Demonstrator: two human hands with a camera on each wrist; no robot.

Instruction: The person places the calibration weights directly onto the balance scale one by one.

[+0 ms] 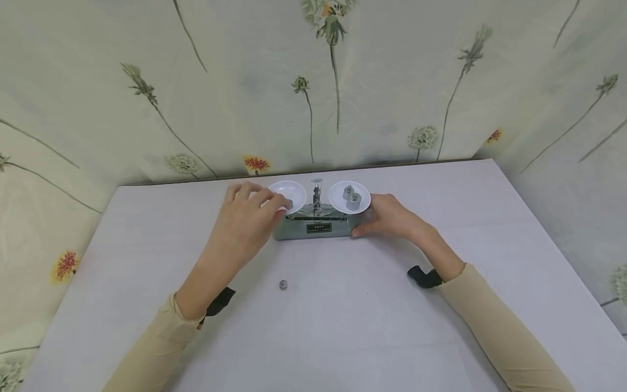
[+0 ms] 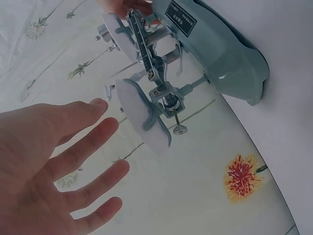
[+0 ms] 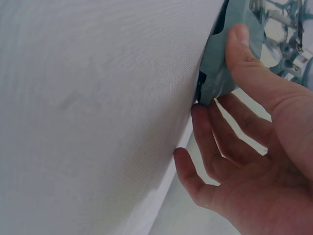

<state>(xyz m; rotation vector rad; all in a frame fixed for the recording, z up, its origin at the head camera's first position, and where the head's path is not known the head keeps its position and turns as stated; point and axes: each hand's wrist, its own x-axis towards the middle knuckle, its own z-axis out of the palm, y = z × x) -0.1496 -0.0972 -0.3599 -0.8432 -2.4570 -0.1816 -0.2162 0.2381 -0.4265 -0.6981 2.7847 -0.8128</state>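
Observation:
A green-grey balance scale (image 1: 318, 228) with two white pans stands near the table's back edge. Two metal weights (image 1: 354, 201) stand on its right pan (image 1: 364, 190). Over the left pan (image 1: 289, 188) reaches my left hand (image 1: 247, 220), its fingertips beside a small metal weight (image 1: 289, 204) that they partly hide. In the left wrist view that hand's fingers (image 2: 93, 193) are spread, with a gap between thumb and forefinger. My right hand (image 1: 392, 218) grips the right end of the scale's base, thumb on the front and fingers at the end and back.
One small metal weight (image 1: 283, 285) lies on the white tabletop (image 1: 333, 326), in front of the scale. A flower-patterned cloth (image 1: 235, 98) hangs right behind the table's back edge. Dark straps (image 1: 423, 276) show at both wrists.

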